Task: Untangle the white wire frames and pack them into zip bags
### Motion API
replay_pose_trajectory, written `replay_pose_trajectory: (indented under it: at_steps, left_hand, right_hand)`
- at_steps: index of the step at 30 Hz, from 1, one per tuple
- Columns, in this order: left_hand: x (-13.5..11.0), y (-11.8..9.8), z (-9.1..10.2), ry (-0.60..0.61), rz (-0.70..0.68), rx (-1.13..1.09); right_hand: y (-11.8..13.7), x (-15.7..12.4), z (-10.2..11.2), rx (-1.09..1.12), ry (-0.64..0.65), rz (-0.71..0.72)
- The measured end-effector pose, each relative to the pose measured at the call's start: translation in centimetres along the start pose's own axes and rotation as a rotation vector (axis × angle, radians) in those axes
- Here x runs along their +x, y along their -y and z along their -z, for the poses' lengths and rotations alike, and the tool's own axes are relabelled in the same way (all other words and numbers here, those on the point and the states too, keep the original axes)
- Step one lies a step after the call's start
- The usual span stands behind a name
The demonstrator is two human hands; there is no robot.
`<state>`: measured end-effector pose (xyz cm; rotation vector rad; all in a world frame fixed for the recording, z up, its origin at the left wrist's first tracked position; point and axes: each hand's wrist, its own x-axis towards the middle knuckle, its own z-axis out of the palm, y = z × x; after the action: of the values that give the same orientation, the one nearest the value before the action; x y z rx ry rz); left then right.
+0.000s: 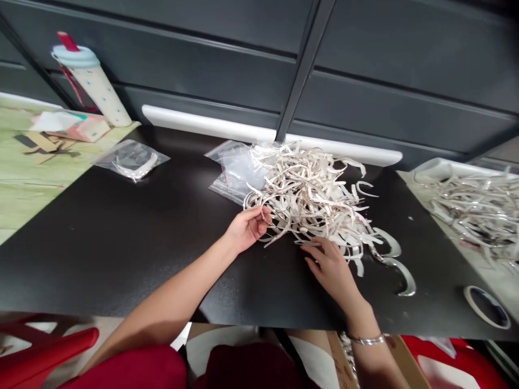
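Note:
A tangled heap of curved white-and-silver strips point(308, 189) lies on the black tabletop point(133, 243). At the heap's near left edge, my left hand point(249, 229) is closed, thumb and fingers pinching a thin curved strip point(265, 215). My right hand point(330, 267) rests palm down at the front of the heap, its thumb and forefinger apart. The fingertips are beside a flat strip point(307, 242); whether they touch it is hard to tell. Two wider curved pieces point(405, 275) lie to the right of this hand.
Clear zip bags point(239, 167) lie against the heap's left side. Another bag point(132, 160) with curved strips is farther left, near a bottle point(99, 86). A tape roll point(486, 307) sits at the right front. More strips point(478, 210) are piled far right. Dark panels point(203, 59) stand behind.

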<state>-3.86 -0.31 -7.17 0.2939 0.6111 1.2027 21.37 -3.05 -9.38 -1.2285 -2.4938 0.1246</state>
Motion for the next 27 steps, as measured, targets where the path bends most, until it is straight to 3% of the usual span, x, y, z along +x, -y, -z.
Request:
replay_pose_trajectory:
  at_steps: [5,9,13,17,21,24,27]
  left_hand:
    - [0.0,0.1,-0.1,0.006,0.004,-0.009]
    - [-0.1,0.0,-0.3,0.014,0.011,0.004]
    - [-0.1,0.0,-0.3,0.033,0.013,0.026]
    - [0.0,0.1,-0.3,0.066,0.017,0.046]
    - [-0.1,0.3,-0.5,0.089,0.018,0.076]
    - [-0.2,0.5,-0.7,0.091,0.018,0.098]
    - [-0.3,0.6,-0.7,0.089,0.023,0.116]
  right_hand:
    - [-0.5,0.6,-0.6,0.009,-0.06,-0.03]
    - [-0.1,1.1,0.6,0.093,-0.107,-0.034]
    - [0.6,1.4,3.0,0.36,-0.28,-0.095]
    - [1.3,1.5,4.9,0.604,-0.496,-0.324]
    - [1.4,1.7,5.1,0.931,-0.667,-0.5]
    - [1.6,2.1,4.8,1.127,-0.714,-0.549]
    - [2.1,2.6,4.1,1.333,-0.653,-0.585]
